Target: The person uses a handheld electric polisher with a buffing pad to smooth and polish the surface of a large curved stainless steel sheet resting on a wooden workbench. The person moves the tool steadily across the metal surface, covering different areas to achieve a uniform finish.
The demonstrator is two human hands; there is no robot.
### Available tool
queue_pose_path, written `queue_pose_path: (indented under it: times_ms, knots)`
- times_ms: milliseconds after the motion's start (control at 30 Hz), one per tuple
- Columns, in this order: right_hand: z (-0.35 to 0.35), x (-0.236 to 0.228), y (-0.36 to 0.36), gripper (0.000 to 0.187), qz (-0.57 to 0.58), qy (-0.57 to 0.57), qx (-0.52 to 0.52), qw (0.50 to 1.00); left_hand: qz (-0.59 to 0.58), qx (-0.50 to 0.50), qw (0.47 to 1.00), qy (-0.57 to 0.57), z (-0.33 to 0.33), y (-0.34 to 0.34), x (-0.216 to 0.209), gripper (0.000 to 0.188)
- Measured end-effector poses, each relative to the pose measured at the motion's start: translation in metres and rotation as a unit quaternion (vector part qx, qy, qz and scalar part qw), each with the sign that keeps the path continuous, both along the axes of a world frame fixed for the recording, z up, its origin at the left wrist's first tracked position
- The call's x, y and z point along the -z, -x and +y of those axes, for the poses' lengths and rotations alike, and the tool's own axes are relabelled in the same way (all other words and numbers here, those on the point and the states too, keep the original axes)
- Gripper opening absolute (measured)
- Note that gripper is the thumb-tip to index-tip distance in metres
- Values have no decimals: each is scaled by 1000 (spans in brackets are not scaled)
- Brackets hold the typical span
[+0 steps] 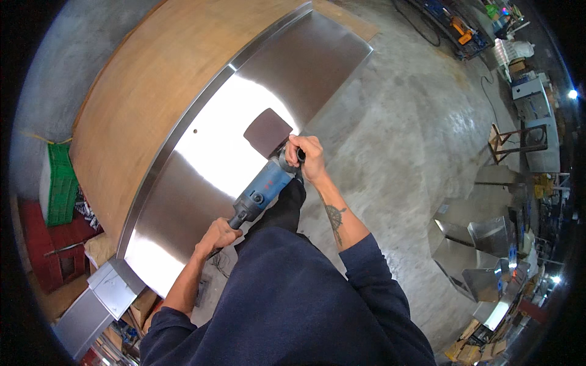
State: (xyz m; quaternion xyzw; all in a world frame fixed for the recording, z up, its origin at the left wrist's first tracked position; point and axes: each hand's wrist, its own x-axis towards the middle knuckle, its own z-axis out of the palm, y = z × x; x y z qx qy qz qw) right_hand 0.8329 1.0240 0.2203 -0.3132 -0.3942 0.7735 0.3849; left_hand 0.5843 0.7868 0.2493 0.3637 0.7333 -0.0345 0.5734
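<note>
A blue electric drum polisher (268,183) lies slantwise across the front of me, its body pointing up and to the right. My left hand (217,234) is wrapped round its dark rear handle. At the front end my right hand (309,154) is closed on a black side grip. The wide brown abrasive drum (267,130) is over a long brushed steel panel (183,195); whether it presses on the metal I cannot tell. A raised lip runs along the panel's far edge, and a small round hole shows near that lip.
Beneath the panel spreads a brown wooden board (131,94). A green plastic crate (60,183) stands at the left. On the right, bent steel pieces (470,250) rest on the concrete floor (397,152), with a small stool (516,141) farther off. Equipment and a cable are at the upper right.
</note>
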Motion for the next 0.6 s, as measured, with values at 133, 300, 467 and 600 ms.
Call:
queue_pose_path:
  times_ms: [133, 300, 467, 600]
  knots:
    - [63, 0, -33, 57, -8, 7, 8, 1000, -34, 2, 999, -34, 56, -31, 14, 42]
    - [139, -1, -69, 57, -16, 18, 20, 1000, -22, 8, 1000, -6, 133, -69, 12, 46]
    - [212, 3, -100, 56, -6, 17, 32, 999, -12, 31, 999, -11, 208, -95, 17, 47]
    - [267, 6, -121, 57, -3, 14, 29, 999, -13, 12, 1000, -19, 250, -116, 32, 48]
